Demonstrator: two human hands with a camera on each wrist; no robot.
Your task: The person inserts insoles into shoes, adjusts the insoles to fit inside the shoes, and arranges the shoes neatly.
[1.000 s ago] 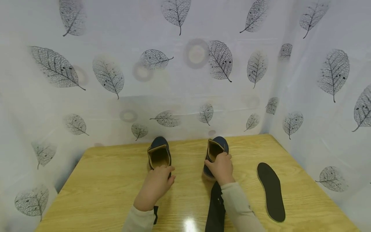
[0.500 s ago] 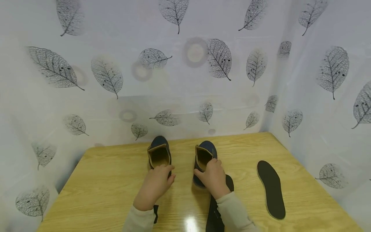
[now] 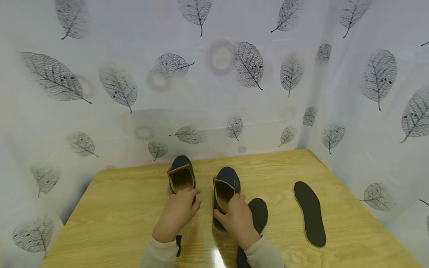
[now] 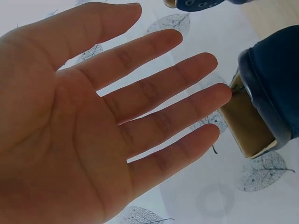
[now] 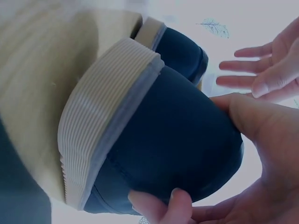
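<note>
A navy slip-on shoe (image 3: 227, 174) with a tan lining stands upright, toe away from me. My right hand (image 3: 237, 220) grips it at the heel, thumb on one side and fingers on the other. In the right wrist view the heel (image 5: 173, 135) and ribbed cream sole (image 5: 110, 107) show close up. Its mate, the left shoe (image 3: 181, 162), stands further left. My left hand (image 3: 177, 214) hovers just behind that shoe's heel, and in the left wrist view its spread fingers (image 4: 154, 91) are straight and hold nothing. The hand hides part of the left shoe in the head view.
One black insole (image 3: 259, 214) lies beside the right shoe, partly under my right forearm. Another insole (image 3: 311, 214) lies further right on the wooden table (image 3: 120, 208). A small black piece (image 3: 179, 245) shows beside my left wrist. A leaf-patterned white curtain (image 3: 201, 93) surrounds the table.
My right hand has moved the shoe left and toward me, closer to the left shoe. More of the nearer insole shows now. My left hand stays beside its shoe.
</note>
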